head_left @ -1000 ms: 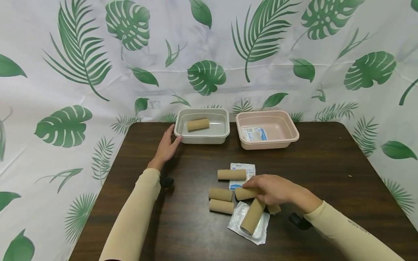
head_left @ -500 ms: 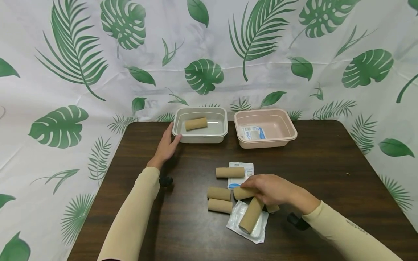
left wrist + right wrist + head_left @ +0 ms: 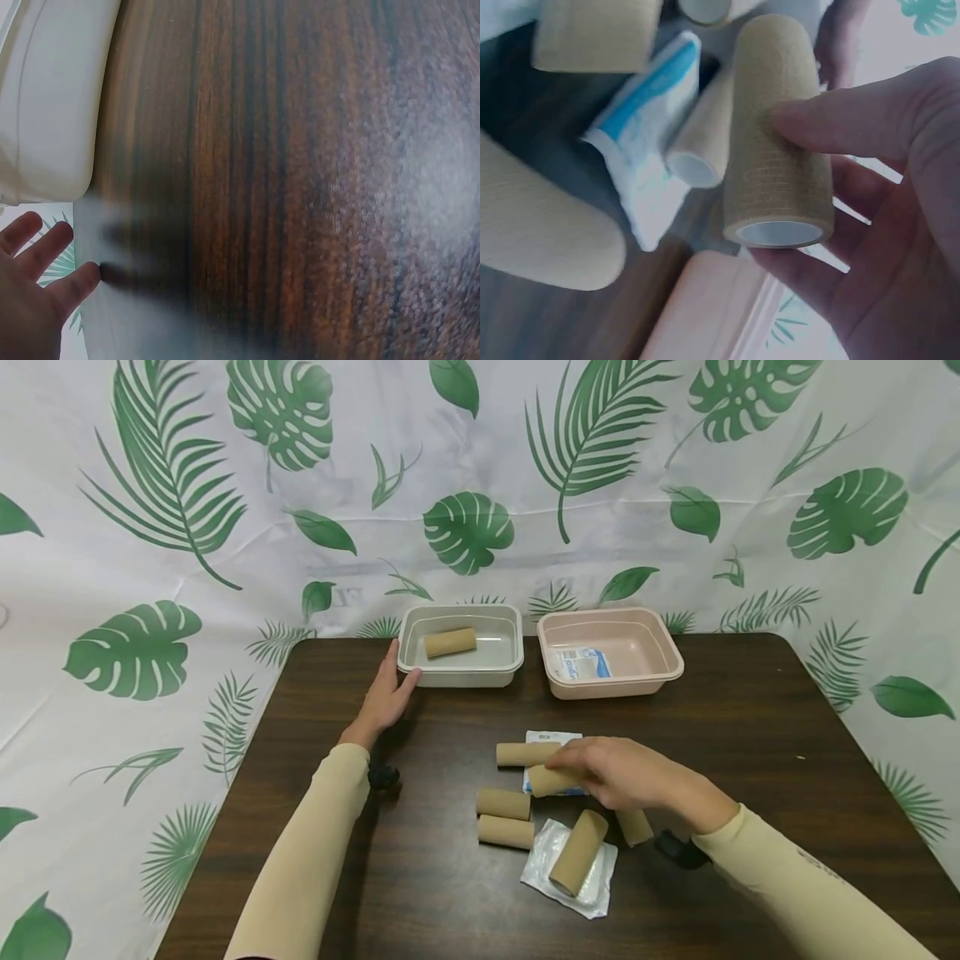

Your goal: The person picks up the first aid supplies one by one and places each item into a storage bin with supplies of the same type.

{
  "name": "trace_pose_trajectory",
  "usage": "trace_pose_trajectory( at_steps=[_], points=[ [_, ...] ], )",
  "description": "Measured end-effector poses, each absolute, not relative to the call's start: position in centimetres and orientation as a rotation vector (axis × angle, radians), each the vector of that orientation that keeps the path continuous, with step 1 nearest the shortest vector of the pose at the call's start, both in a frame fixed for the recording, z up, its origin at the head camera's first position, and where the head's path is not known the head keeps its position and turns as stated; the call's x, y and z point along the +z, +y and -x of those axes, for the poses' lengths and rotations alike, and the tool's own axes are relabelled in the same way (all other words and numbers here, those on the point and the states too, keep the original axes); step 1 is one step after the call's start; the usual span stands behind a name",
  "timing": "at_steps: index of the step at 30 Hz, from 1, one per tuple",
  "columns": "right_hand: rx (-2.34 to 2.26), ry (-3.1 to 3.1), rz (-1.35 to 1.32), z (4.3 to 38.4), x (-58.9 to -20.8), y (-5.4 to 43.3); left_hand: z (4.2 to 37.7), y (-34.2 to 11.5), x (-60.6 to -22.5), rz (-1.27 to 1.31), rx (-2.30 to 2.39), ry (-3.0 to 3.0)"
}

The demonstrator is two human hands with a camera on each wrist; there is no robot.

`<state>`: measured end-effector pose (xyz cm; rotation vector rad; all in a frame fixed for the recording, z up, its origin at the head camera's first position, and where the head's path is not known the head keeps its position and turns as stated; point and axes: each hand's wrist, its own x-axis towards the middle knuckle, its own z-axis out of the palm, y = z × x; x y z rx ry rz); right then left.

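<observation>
My right hand (image 3: 630, 772) grips a tan bandage roll (image 3: 551, 782) between thumb and fingers. In the right wrist view the roll's crinkled surface and white core show, with the thumb across its side. The held roll overlaps a white and blue packet (image 3: 546, 737) in the head view; another roll (image 3: 517, 755) lies across that packet. My left hand (image 3: 381, 700) has its fingers extended at the near left corner of the grey bin (image 3: 468, 679), which holds one roll (image 3: 450, 642). In the left wrist view its fingers (image 3: 56, 251) are beside the bin's wall.
Two rolls (image 3: 504, 818) lie side by side left of a white sealed packet (image 3: 542, 867), which has a roll (image 3: 579, 853) on it. One more roll (image 3: 634, 827) lies under the right wrist. A pink bin (image 3: 622, 687) with a blue-white packet (image 3: 582, 664) stands at the back.
My right hand has lifted the roll and shifted it away from me, over the white and blue packet. The left hand stays at the grey bin.
</observation>
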<state>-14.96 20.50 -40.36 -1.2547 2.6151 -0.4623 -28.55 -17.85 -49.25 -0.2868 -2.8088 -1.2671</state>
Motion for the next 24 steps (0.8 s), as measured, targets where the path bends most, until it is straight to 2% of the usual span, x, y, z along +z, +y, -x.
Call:
trace_pose_trajectory(
  at_steps=[10,24],
  points=[
    [-0.652,2.698,1.232,18.6,-39.3,19.4,28.4,-17.8,-49.1,0.283,-1.247,-2.827],
    [-0.76,2.925,1.145,25.4,-40.8,16.4,28.6,-17.7,-49.3,0.251,-1.244,-2.825]
  ],
)
